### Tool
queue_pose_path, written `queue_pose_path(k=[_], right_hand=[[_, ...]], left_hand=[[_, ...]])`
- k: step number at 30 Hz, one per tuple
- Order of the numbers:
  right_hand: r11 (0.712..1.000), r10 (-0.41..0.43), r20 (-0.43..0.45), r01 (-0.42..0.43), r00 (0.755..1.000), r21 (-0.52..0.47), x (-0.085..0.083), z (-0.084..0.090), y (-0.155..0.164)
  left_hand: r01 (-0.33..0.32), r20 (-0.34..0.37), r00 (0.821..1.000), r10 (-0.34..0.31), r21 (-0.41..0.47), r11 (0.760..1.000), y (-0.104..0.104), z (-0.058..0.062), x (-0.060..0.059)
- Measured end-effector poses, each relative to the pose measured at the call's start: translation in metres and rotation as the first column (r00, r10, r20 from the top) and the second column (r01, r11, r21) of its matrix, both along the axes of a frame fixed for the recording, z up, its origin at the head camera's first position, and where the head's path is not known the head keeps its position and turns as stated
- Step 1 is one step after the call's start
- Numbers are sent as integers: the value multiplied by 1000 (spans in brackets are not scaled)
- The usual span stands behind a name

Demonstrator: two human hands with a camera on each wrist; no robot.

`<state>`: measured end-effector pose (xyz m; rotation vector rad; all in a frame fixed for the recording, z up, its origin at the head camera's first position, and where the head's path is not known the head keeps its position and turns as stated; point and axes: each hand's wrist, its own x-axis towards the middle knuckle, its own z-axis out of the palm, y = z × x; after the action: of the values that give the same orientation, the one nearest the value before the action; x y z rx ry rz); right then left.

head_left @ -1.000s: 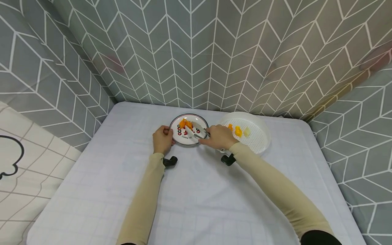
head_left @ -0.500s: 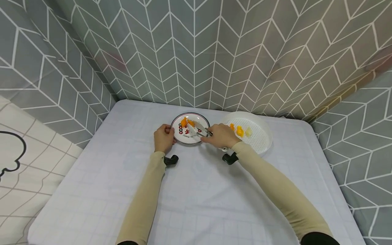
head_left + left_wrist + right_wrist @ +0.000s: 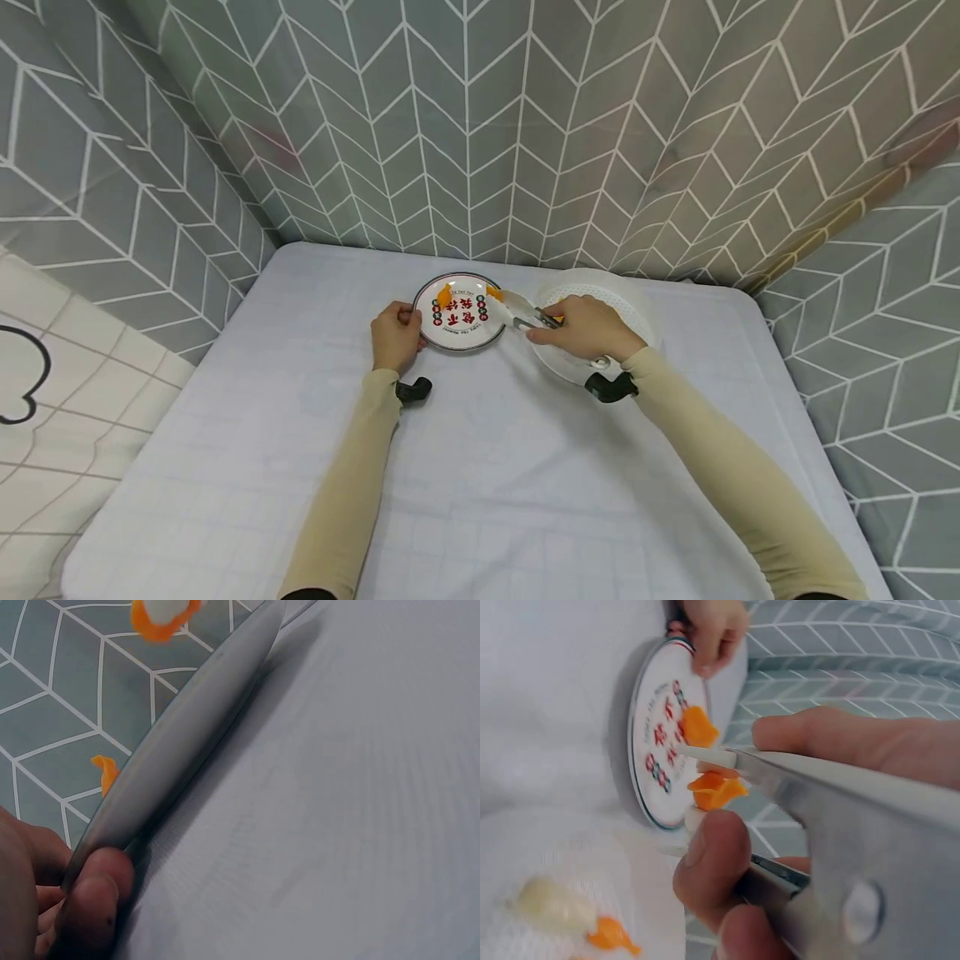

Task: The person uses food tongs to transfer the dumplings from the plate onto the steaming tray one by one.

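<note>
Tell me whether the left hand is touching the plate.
Touching: the left wrist view shows the left hand gripping the plate at its edge, with no gap between skin and rim.

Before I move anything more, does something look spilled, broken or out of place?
Nothing stands out. The left hand holds the plate by its edge, one orange piece lies on it, and the right hand holds another orange piece in the tongs. I see no spill or crack, though that hand hides part of the white tray.

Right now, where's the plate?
In the head view, the plate is near the far edge of the table, left of the tray, its rim gripped by the left hand.
</note>
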<state>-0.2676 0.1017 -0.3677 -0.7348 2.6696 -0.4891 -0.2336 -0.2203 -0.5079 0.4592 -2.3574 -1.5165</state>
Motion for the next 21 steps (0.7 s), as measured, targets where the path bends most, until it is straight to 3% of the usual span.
queue_pose_path(k=[6, 15, 21], right_hand=[[1000, -24, -22, 24, 999, -12, 8, 9, 41], [993, -105, -35, 106, 994, 48, 27, 17, 89], [987, -138, 2, 137, 990, 88, 39, 18, 113]], left_hand=[[2, 0, 1000, -2, -13, 1000, -2, -3, -1], [10, 4, 1000, -10, -11, 1000, -1, -4, -3], [11, -16, 1000, -11, 0, 1000, 0, -1, -3]])
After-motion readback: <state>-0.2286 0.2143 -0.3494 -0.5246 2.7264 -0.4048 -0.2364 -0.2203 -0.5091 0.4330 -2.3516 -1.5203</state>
